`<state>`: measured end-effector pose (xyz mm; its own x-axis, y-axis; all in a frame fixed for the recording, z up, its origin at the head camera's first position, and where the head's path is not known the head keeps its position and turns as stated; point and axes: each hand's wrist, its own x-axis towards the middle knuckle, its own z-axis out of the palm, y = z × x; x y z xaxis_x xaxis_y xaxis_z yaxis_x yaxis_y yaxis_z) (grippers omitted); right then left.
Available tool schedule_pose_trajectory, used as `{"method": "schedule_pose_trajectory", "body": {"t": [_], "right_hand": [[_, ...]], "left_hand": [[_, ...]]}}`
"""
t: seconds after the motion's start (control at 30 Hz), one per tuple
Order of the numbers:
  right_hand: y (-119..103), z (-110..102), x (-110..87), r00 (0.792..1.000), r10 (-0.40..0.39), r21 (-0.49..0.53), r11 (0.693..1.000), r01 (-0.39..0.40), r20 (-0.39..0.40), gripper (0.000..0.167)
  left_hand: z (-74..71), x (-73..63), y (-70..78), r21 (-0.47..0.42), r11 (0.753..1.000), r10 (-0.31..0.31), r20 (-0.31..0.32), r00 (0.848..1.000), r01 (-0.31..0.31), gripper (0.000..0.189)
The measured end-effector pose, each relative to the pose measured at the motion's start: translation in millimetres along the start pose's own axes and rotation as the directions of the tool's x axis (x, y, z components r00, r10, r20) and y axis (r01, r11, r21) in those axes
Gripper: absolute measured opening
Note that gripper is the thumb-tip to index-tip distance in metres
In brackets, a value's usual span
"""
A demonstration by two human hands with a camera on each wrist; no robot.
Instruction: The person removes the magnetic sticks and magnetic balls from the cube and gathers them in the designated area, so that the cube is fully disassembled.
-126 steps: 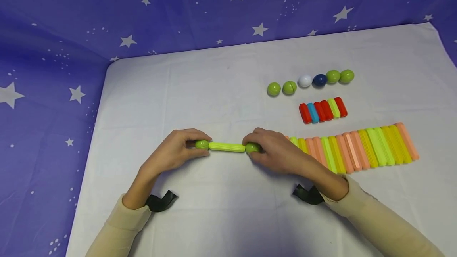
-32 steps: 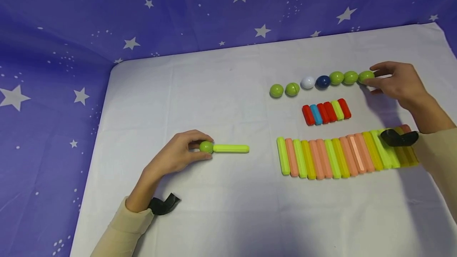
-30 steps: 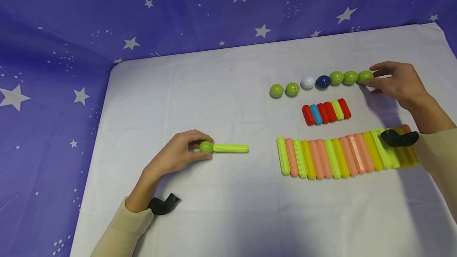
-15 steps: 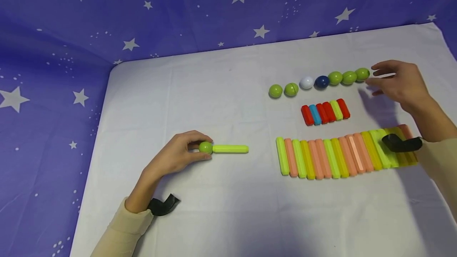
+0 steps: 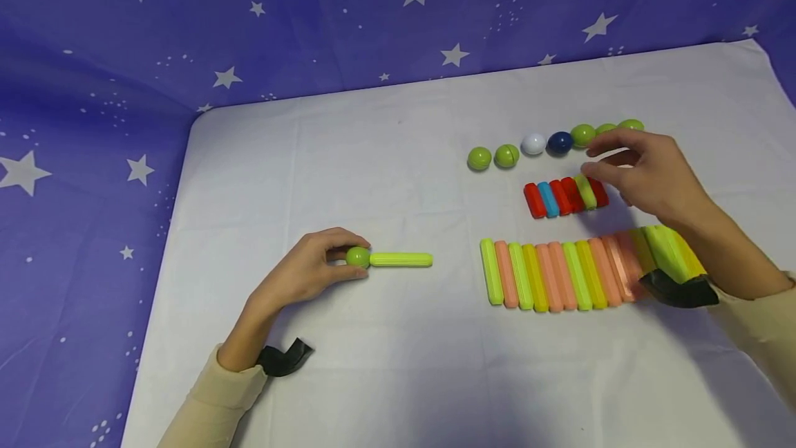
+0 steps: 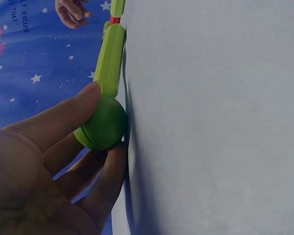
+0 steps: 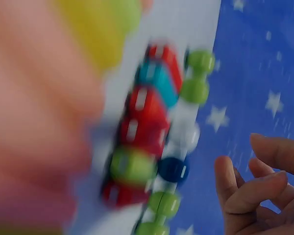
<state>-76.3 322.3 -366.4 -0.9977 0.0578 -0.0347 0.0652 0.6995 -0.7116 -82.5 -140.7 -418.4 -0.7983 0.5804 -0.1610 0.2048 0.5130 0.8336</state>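
Observation:
My left hand pinches a glossy green ball between thumb and fingers, low on the white cloth. From the ball's right side extends a ribbed lime-green stick, end to end with it. In the left wrist view the thumb presses one side of the ball. My right hand hovers with loosely bent fingers and nothing between them. Below it lie short sticks in red, blue and lime. It partly covers a row of balls: several green, one white, one dark blue.
Long ribbed sticks in peach, yellow and lime lie side by side at the right, partly under the right forearm. A purple curtain with stars hangs behind the table's far edge. Black straps stick out at both wrists.
My right hand carried a green ball from the stick's right end to the row's far right and let go. It has since moved left and nearer. The left hand still holds its ball.

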Motion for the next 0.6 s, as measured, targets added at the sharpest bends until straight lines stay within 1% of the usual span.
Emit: {"method": "schedule_pose_trajectory", "body": {"t": [0.07, 0.13, 0.27, 0.4, 0.5, 0.6], "right_hand": [[-12.2, 11.5, -5.0, 0.998, -0.045, 0.021, 0.999, 0.045, 0.040, 0.029], [-24.6, 22.7, -9.2, 0.992, -0.090, 0.047, 0.995, 0.086, 0.089, 0.026], [-48.3, 40.8, -14.4, 0.976, -0.152, 0.132, 0.982, 0.132, 0.157, 0.024], [-68.0, 55.9, -16.4, 0.947, -0.232, 0.200, 0.962, 0.188, 0.222, 0.023], [-79.8, 70.6, -18.0, 0.916, -0.265, 0.238, 0.951, 0.197, 0.300, 0.022], [-88.3, 89.0, -21.5, 0.893, -0.259, 0.262, 0.950, 0.167, 0.369, 0.024]], "left_hand": [[0.1, 0.0, -0.6, 0.002, 1.000, 0.002, 0.000, 1.000, -0.002, 0.034], [0.3, -0.2, -0.8, -0.004, 1.000, 0.003, 0.001, 1.000, -0.003, 0.034], [0.9, 0.1, -1.6, -0.018, 1.000, 0.013, 0.004, 1.000, -0.013, 0.033], [1.6, 0.3, -0.9, -0.039, 0.999, 0.013, 0.010, 1.000, -0.013, 0.034], [1.6, 0.0, -0.4, -0.052, 0.999, 0.005, 0.012, 1.000, -0.004, 0.034], [1.1, -0.2, -0.1, -0.060, 0.998, 0.004, 0.011, 1.000, -0.003, 0.034]]}}
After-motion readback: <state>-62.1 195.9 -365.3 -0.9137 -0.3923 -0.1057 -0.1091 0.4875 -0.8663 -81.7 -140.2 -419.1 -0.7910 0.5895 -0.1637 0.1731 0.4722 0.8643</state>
